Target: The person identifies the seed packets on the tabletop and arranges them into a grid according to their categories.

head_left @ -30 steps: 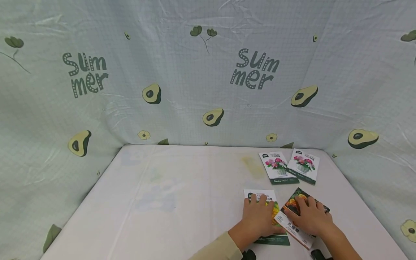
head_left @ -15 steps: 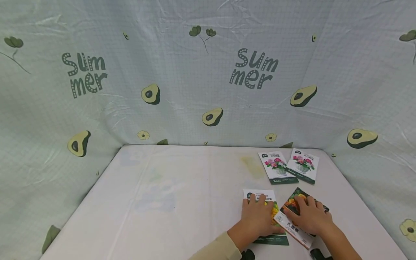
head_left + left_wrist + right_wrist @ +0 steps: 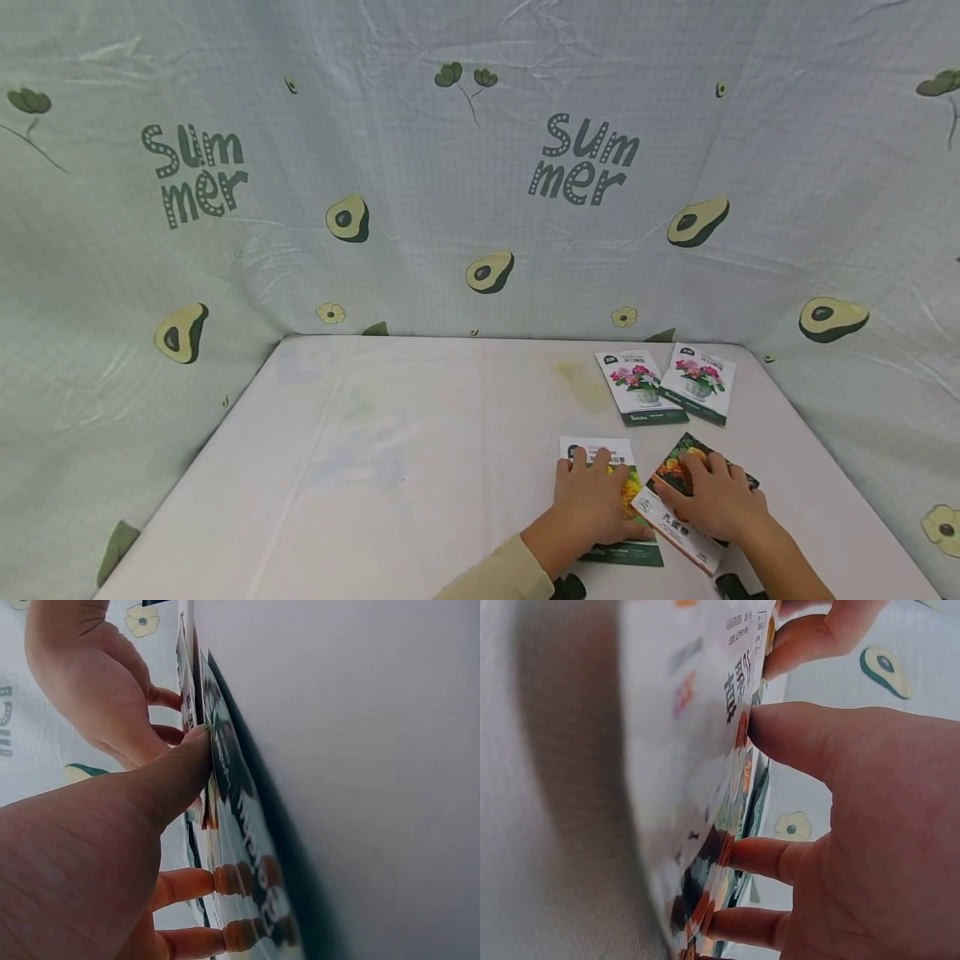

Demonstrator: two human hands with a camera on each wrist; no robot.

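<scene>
My left hand [image 3: 596, 504] rests with spread fingers on a white and green flower seed packet [image 3: 622, 553] that shows yellow flowers. In the left wrist view, the thumb [image 3: 184, 769] presses near the edge of this glossy packet and two fingertips touch its face. My right hand [image 3: 716, 500] lies over a tilted seed packet [image 3: 686, 533] with orange flowers on a dark ground and a white label. Its thumb and fingertips touch the packet's face in the right wrist view. The orange packet's left corner overlaps the yellow one's right edge. Palms and fingers hide much of both pictures.
Two more seed packets with pink flowers lie farther back, the right one [image 3: 699, 383] overlapping the left one [image 3: 639, 387]. A pale cloth covers the table [image 3: 375, 467]. Behind it hangs a curtain [image 3: 420, 167] printed with avocados. Dark wrist gear [image 3: 567, 587] shows below the left hand.
My left hand has slid slightly to the left along with the yellow-flower seed packet. The right hand and the orange-flower packet have stayed nearly in place.
</scene>
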